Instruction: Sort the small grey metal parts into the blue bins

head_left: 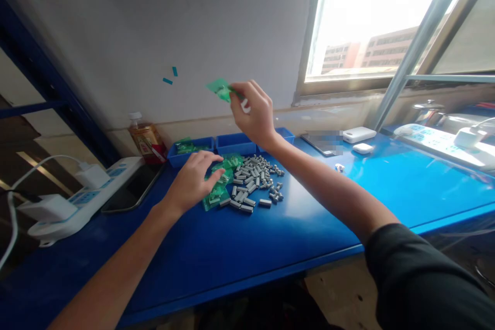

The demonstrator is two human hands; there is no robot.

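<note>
My right hand (pixel 253 113) is raised above the blue table (pixel 240 247) and pinches a small green plastic bag (pixel 219 88) between its fingertips. Lower down, my left hand (pixel 193 178) rests with curved fingers on a heap of the same green bags (pixel 221 181) lying on the table. Right of that heap lies a scatter of several small grey metal cylinders (pixel 253 180). Behind them stand blue trays (pixel 232 143), the left one with green bags inside.
A white power strip (pixel 83 198) with plugged chargers and a dark phone (pixel 133 188) lie at the left. A bottle (pixel 147 142) stands by the wall. Another phone (pixel 323 142), white cases (pixel 359 135) and a second power strip (pixel 436 142) sit at the right under the window.
</note>
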